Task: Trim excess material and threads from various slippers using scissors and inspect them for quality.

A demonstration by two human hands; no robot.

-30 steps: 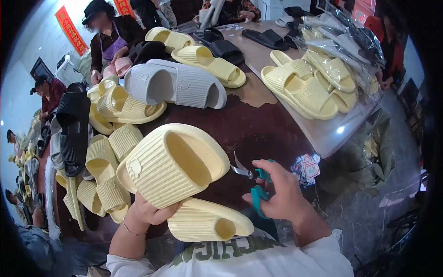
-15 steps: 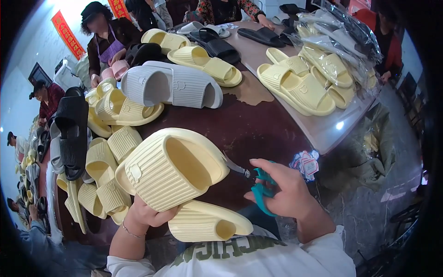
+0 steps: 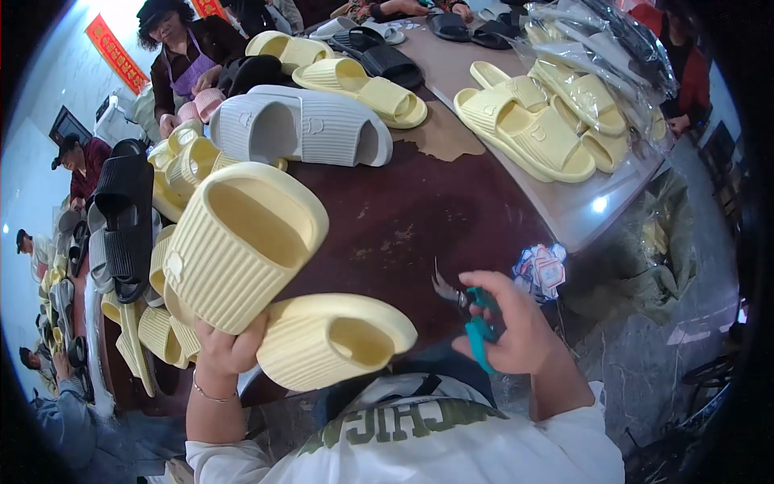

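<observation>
A pair of pale yellow ribbed slide slippers is in my left hand (image 3: 228, 343), whose fingers are closed around them from below. The upper slipper (image 3: 234, 258) is tilted up with its foot opening toward me. Its mate, the lower slipper (image 3: 310, 347), sticks out to the right of my wrist. In my right hand (image 3: 516, 327) is a pair of small scissors (image 3: 480, 327) with teal handles; the fingers are in and around the loops. Their metal blades are parted and point up and left, apart from the slippers.
Grey slippers (image 3: 298, 129), black slippers (image 3: 125, 222) and more yellow ones crowd the left of the dark red table (image 3: 387, 210). Yellow slippers (image 3: 528, 129) and plastic-bagged ones (image 3: 592, 56) lie at the right. Paper tags (image 3: 540, 270) sit by the right edge. A co-worker (image 3: 181, 60) stands across.
Both slippers have moved left with my left hand, and the upper one has turned more upright. My right hand has shifted slightly right, so the scissors have come away from the slipper's edge.
</observation>
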